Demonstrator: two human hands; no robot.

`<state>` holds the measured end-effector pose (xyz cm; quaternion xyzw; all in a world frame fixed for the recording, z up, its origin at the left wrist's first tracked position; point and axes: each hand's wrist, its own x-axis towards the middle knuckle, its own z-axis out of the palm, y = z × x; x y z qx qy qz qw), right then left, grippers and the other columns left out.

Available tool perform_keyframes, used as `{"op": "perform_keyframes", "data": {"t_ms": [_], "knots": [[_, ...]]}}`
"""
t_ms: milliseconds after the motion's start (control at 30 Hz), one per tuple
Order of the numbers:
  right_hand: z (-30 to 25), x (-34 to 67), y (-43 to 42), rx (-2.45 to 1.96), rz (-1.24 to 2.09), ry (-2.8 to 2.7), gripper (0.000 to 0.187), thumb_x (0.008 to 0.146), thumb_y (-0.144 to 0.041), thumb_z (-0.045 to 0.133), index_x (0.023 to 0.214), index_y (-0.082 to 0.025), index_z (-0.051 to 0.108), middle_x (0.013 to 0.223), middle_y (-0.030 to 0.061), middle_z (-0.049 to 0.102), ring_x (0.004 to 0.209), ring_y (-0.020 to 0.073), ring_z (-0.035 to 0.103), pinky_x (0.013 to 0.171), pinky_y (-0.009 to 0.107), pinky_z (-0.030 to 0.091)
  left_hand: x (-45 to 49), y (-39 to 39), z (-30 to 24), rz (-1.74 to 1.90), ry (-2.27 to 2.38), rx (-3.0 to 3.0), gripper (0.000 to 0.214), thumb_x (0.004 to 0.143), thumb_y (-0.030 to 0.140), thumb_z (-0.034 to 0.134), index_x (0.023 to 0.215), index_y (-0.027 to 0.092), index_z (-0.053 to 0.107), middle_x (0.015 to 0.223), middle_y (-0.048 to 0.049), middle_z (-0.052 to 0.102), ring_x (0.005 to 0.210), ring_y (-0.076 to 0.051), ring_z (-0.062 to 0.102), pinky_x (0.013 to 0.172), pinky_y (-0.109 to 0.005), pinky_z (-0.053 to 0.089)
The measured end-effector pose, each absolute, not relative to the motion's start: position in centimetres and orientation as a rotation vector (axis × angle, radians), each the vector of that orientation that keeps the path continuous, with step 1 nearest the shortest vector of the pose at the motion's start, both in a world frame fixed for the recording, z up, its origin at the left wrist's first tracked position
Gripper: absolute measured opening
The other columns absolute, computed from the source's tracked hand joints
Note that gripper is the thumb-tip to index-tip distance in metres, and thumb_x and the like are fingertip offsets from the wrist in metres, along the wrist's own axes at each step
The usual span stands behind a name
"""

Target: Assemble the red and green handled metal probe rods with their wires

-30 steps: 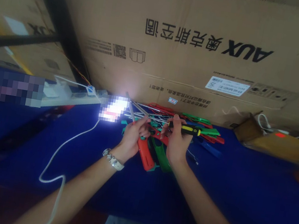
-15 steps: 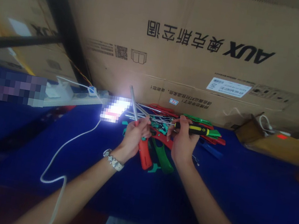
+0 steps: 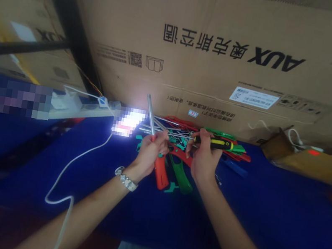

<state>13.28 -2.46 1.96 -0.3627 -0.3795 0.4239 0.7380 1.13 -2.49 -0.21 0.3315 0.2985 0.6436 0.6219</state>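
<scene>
My left hand [image 3: 148, 153] is closed around a red stick lighter [image 3: 161, 175], whose long metal tube points up and slightly left. In my right hand [image 3: 205, 163] is a black-and-yellow screwdriver [image 3: 222, 145]. Its thin shaft points left toward the lighter, but whether the tip touches it cannot be made out. Between and below the hands lie a green handle shell [image 3: 181, 177], a red handle shell [image 3: 182, 155] and a small teal piece [image 3: 171, 188]. Behind them is a pile of red and green shells, metal rods and small teal parts, partly hidden by my hands.
A large cardboard box [image 3: 194, 69] stands behind the blue table surface [image 3: 91, 188]. A glowing, blurred-out device [image 3: 128, 121] lies left of the pile, its white cable crossing my left forearm. A power strip [image 3: 89, 107] is farther left; an open carton [image 3: 315, 164] sits right.
The metal tube of the lighter has tilted slightly more upright, and my left hand has shifted a little to the right. My right hand and the screwdriver have barely moved.
</scene>
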Motion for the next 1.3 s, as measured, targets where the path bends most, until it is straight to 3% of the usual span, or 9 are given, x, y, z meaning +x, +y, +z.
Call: {"op": "perform_keyframes", "data": {"t_ms": [1300], "knots": [[2.54, 14.21, -2.11, -0.846, 0.915, -0.799, 0.03, 0.078, -0.041, 0.068, 0.063, -0.019, 0.054, 0.048, -0.0072, 0.051, 0.03, 0.0058, 0.043, 0.025, 0.017, 0.026, 1.51, -2.89, -0.06, 1.406, 0.682, 0.797, 0.035, 0.071, 0.037, 0.083, 0.064, 0.014, 0.057, 0.045, 0.0104, 0.03, 0.041, -0.004, 0.028, 0.044, -0.021, 0.027]]}}
